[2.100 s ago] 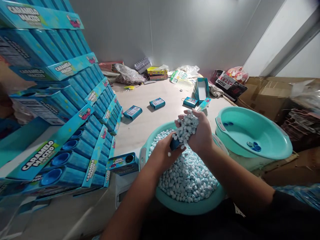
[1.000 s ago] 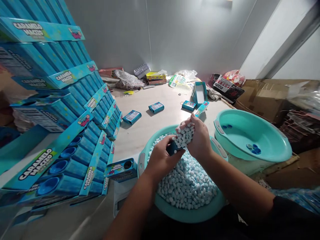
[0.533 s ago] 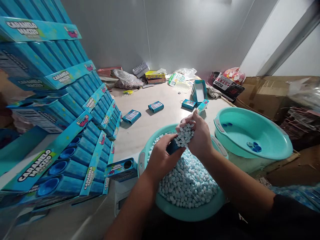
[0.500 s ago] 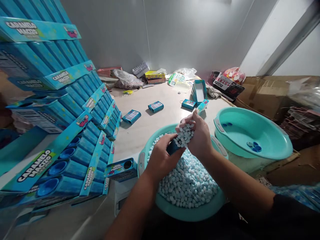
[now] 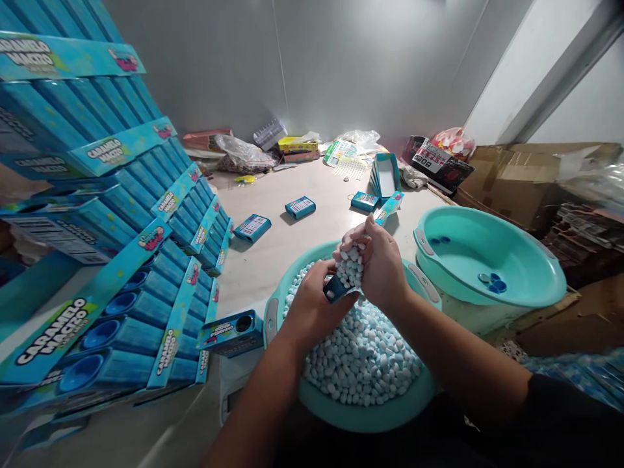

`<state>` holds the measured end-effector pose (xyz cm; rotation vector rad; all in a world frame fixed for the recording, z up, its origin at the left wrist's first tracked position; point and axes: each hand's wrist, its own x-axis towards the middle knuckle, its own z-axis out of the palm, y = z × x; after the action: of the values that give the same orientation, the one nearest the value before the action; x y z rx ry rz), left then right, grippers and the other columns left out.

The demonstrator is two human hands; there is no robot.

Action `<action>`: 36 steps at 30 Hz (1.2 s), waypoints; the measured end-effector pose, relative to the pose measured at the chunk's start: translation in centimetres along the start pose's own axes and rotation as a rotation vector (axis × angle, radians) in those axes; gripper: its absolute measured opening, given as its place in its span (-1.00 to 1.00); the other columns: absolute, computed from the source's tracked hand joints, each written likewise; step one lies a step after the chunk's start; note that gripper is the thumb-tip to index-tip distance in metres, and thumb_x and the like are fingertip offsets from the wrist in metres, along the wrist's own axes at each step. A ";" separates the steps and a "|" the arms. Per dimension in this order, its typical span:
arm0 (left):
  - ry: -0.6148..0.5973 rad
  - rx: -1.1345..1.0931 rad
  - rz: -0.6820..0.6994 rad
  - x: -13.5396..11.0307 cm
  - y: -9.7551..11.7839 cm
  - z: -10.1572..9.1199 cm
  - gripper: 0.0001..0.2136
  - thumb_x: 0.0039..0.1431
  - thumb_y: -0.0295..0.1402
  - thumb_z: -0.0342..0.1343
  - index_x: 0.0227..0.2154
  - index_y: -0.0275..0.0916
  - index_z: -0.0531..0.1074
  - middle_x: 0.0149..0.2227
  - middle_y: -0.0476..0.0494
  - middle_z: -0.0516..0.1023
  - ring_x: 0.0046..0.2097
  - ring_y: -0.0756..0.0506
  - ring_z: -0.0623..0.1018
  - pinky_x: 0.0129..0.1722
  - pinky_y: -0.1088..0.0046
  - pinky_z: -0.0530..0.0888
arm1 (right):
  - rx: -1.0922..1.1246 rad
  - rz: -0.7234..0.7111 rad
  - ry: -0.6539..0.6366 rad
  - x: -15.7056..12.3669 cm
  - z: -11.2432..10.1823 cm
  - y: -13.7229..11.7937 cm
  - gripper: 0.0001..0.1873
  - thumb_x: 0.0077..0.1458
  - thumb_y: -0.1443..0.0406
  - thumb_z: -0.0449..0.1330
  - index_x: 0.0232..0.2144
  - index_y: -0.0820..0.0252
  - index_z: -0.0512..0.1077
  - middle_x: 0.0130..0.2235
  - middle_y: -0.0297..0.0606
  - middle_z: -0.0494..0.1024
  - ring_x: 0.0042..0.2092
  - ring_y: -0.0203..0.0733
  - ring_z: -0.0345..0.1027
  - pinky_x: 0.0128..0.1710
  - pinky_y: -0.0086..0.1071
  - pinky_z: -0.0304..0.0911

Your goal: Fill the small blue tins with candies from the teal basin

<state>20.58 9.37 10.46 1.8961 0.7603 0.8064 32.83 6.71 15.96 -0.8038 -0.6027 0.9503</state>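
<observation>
Two hands (image 5: 314,302) (image 5: 385,270); left holds one box (image 5: 335,288); right cups pellets (image 5: 350,268); two basins (image 5: 370,417) (image 5: 511,250).

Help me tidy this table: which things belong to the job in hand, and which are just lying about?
Belonging:
blue box, in the left hand
white pellets, in the right hand and basin
probably caps and stacked displays

Apparently lying about:
yellow box
black box
clear bag
</observation>
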 end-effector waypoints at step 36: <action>0.068 -0.014 0.049 0.3 -0.1 -0.2 -0.61 0.07 -0.23 0.31 -0.02 -0.16 0.50 -0.01 -0.21 0.60 0.03 -0.21 0.57 0.11 0.13 0.47 | -1.565 -0.250 -0.184 -2.4 -4.1 -2.3 -0.74 0.26 0.30 0.07 -0.35 0.21 0.55 -0.28 -0.13 0.51 -0.27 -0.15 0.36 -0.26 -0.28 0.19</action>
<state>20.59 9.73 10.46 1.8892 0.7504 0.9083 35.89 2.49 15.20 -1.9399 -1.6078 0.1459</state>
